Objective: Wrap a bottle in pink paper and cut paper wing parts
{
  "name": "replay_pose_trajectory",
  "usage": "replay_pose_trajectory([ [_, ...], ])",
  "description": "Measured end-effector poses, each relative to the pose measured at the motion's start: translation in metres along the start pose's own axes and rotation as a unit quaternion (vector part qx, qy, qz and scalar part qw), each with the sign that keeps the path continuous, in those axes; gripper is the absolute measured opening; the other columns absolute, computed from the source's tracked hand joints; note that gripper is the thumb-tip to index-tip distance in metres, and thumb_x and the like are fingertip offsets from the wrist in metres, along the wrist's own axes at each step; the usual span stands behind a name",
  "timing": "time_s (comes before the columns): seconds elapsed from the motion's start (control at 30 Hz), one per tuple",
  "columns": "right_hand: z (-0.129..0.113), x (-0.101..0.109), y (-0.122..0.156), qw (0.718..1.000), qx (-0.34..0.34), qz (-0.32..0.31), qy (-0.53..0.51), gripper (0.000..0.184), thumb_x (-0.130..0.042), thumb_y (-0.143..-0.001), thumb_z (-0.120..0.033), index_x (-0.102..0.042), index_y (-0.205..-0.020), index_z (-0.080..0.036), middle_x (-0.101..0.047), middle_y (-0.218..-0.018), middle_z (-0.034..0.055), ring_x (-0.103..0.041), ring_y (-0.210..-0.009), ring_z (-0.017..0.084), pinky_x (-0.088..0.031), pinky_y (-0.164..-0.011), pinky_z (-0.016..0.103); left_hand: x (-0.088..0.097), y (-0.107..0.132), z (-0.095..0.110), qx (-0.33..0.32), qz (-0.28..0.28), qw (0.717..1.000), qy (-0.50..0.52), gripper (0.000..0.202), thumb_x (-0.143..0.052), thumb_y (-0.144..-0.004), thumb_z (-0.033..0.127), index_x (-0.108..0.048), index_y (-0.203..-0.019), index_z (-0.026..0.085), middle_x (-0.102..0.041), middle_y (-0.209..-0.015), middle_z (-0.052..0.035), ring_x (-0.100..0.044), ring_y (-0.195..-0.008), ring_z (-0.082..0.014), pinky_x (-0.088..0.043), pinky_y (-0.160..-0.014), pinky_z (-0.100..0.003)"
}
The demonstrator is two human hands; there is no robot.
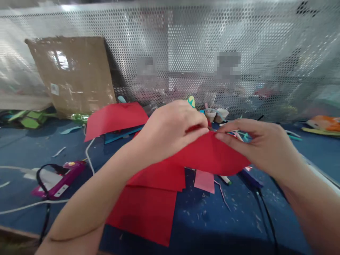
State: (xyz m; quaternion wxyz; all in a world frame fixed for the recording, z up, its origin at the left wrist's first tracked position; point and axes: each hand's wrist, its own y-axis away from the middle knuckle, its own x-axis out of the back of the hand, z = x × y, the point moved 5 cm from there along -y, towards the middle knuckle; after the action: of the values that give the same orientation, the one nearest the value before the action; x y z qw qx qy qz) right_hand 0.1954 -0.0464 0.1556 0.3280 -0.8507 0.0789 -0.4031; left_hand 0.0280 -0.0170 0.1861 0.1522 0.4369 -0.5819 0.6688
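A sheet of red paper (212, 156) hangs between my hands above the blue table, its lower edge curving down. My left hand (175, 124) pinches its top edge from the left, with the fingertips bent over and partly hidden. On the right, my right hand (252, 138) grips the same edge between thumb and forefinger, close to the left fingertips. Below my left forearm lie more red sheets (148, 212), overlapping one another. Beside them is a small pink paper square (204, 181). Another red sheet (117, 118) rests over something blue behind my left wrist.
A purple power strip (62, 179) with cables lies at left. A dark blue tool with a black cord (251, 178) sits under my right hand. Cardboard (74, 74) leans on the perforated metal screen (186, 42). Paper cups (216, 115) and scraps stand behind my hands.
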Motion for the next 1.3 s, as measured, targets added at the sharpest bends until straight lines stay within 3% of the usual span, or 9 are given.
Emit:
replay_pose_trajectory([
  [0.1, 0.009, 0.005, -0.01, 1.0, -0.028, -0.001, -0.005, 0.015, -0.064, -0.084, -0.039, -0.073, -0.081, -0.028, -0.075, -0.082, -0.0004, -0.069, -0.076, 0.022, -0.053, -0.068, 0.033, 0.004, -0.004, -0.023, 0.08, 0.014, 0.991, 0.107, 0.014, -0.061, -0.088, 0.027, -0.071, -0.083, 0.019, -0.071, -0.079, 0.0, -0.063, -0.074, -0.0132, -0.046, -0.068, -0.024],
  [0.2, 0.016, 0.0, -0.013, 0.999, -0.026, -0.024, 0.019, 0.014, -0.063, -0.085, -0.035, -0.074, -0.081, -0.027, -0.076, -0.084, 0.0001, -0.07, -0.076, 0.021, -0.053, -0.067, 0.032, -0.005, 0.002, -0.041, 0.138, -0.01, 0.977, 0.165, 0.016, -0.061, -0.087, 0.03, -0.071, -0.081, 0.018, -0.072, -0.081, -0.0006, -0.064, -0.074, -0.0133, -0.047, -0.066, -0.023],
  [0.33, 0.027, -0.008, -0.014, 0.996, -0.037, -0.068, 0.032, 0.015, -0.062, -0.086, -0.034, -0.075, -0.082, -0.028, -0.077, -0.084, -0.0004, -0.07, -0.076, 0.021, -0.053, -0.066, 0.032, -0.013, 0.009, -0.058, 0.173, -0.038, 0.969, 0.173, 0.019, -0.06, -0.086, 0.033, -0.072, -0.081, 0.019, -0.071, -0.078, -0.0002, -0.064, -0.071, -0.0133, -0.047, -0.065, -0.023],
  [0.67, 0.06, 0.017, -0.019, 0.991, -0.109, -0.076, -0.005, 0.028, -0.063, -0.079, -0.05, -0.072, -0.074, -0.024, -0.073, -0.074, 0.0024, -0.067, -0.068, 0.02, -0.053, -0.063, 0.032, 0.008, 0.025, -0.096, 0.259, -0.007, 0.944, 0.203, 0.015, -0.065, -0.08, 0.033, -0.071, -0.077, 0.019, -0.072, -0.078, -0.001, -0.066, -0.076, -0.0155, -0.052, -0.069, -0.023],
  [0.83, 0.061, 0.022, -0.02, 0.992, -0.123, -0.025, -0.03, 0.039, -0.063, -0.077, -0.06, -0.068, -0.069, -0.021, -0.068, -0.064, 0.0024, -0.059, -0.056, 0.015, -0.048, -0.052, 0.028, 0.011, 0.027, -0.096, 0.281, 0.003, 0.932, 0.228, 0.015, -0.066, -0.078, 0.035, -0.07, -0.078, 0.02, -0.072, -0.077, -0.0004, -0.067, -0.075, -0.0154, -0.052, -0.063, -0.02],
  [0.97, 0.062, 0.03, -0.019, 0.991, -0.128, 0.048, 0.01, 0.036, -0.066, -0.076, -0.053, -0.06, -0.059, -0.022, -0.054, -0.051, -0.0031, -0.045, -0.047, 0.011, -0.035, -0.045, 0.026, 0.013, 0.028, -0.095, 0.27, -0.018, 0.939, 0.211, 0.013, -0.065, -0.078, 0.032, -0.071, -0.082, 0.021, -0.073, -0.081, 0.0005, -0.067, -0.077, -0.016, -0.052, -0.067, -0.023],
  [1.1, 0.064, 0.035, -0.019, 0.986, -0.125, 0.108, 0.014, 0.035, -0.069, -0.076, -0.045, -0.054, -0.054, -0.023, -0.043, -0.048, -0.0055, -0.035, -0.046, 0.01, -0.029, -0.045, 0.027, 0.023, 0.03, -0.098, 0.3, 0.078, 0.937, 0.163, 0.014, -0.072, -0.074, 0.035, -0.07, -0.073, 0.021, -0.069, -0.07, 0.0028, -0.062, -0.068, -0.014, -0.05, -0.062, -0.024],
  [1.3, 0.06, 0.033, -0.019, 0.979, -0.111, 0.15, -0.079, 0.02, -0.064, -0.084, -0.041, -0.063, -0.073, -0.024, -0.063, -0.058, 0.0, -0.058, -0.053, 0.016, -0.049, -0.059, 0.033, 0.038, 0.025, -0.076, 0.263, 0.209, 0.941, 0.032, 0.019, -0.071, -0.078, 0.036, -0.069, -0.07, 0.02, -0.066, -0.065, 0.0081, -0.053, -0.061, -0.0079, -0.045, -0.056, -0.023],
])
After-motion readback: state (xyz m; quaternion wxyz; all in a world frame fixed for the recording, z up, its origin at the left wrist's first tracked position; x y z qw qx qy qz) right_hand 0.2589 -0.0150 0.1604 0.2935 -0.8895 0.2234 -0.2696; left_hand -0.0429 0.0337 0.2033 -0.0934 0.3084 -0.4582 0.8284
